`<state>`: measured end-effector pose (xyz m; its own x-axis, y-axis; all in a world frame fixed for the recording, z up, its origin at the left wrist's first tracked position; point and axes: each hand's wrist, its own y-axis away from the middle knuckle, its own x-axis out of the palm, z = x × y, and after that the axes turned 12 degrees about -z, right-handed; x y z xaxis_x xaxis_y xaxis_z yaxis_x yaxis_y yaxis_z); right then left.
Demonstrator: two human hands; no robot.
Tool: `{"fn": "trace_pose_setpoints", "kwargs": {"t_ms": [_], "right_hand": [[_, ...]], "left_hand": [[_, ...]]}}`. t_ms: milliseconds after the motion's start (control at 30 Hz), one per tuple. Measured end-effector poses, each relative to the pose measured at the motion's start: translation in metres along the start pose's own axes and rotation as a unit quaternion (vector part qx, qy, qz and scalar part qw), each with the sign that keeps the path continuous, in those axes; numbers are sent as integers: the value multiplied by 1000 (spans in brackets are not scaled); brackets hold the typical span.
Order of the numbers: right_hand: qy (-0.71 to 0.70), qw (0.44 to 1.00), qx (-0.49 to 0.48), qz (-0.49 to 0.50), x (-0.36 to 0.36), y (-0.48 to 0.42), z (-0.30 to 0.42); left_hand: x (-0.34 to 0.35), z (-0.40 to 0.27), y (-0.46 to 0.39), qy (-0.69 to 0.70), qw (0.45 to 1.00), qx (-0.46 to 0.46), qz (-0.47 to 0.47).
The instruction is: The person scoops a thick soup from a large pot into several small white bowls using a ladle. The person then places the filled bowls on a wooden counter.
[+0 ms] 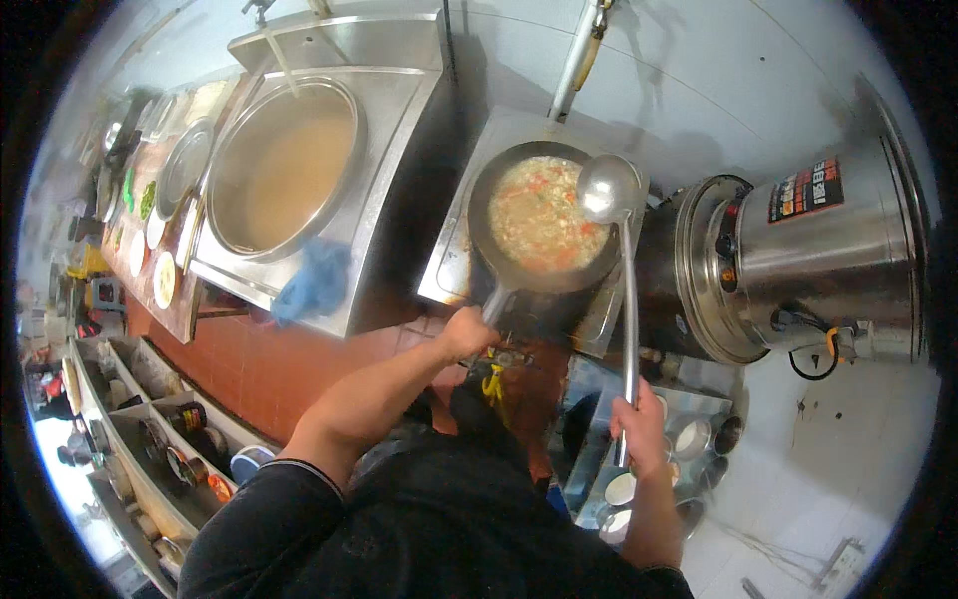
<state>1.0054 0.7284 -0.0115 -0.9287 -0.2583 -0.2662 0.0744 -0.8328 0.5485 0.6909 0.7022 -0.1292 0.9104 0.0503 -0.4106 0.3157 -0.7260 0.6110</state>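
Note:
My left hand (pixel 470 334) grips the handle of a dark wok (pixel 480 247) on the metal stove (pixel 449 277). A pale, soupy mixture (pixel 546 217) with red-orange pieces and whitish bits fills much of the wok. In my right hand (pixel 641 427) is the long handle of a steel ladle (pixel 608 187). Its round bowl hangs over the wok's right rim, and I cannot tell whether the two touch.
Left of the wok, a large round pot (pixel 284 172) of brownish liquid sits in a steel counter, with a blue cloth or bag (pixel 314 277) on its front edge. A big steel cylinder (pixel 831 247) stands right. Several containers (pixel 692 438) surround my right hand; divided shelves (pixel 150 412) stand lower left.

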Motion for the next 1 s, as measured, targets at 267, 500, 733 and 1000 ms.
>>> {"fn": "trace_pose_setpoints", "kwargs": {"t_ms": [267, 500, 733, 1000], "right_hand": [[35, 999, -35, 13, -26, 45, 32], [110, 992, -53, 42, -14, 83, 49], [302, 929, -200, 73, 33, 111, 32], [310, 904, -190, 227, 141, 183, 22]], "left_hand": [[-41, 9, 74, -8, 1000, 12, -9], [-94, 32, 183, 115, 991, -62, 28], [-133, 109, 282, 141, 982, -118, -41], [-166, 225, 377, 215, 955, -150, -136]]}}
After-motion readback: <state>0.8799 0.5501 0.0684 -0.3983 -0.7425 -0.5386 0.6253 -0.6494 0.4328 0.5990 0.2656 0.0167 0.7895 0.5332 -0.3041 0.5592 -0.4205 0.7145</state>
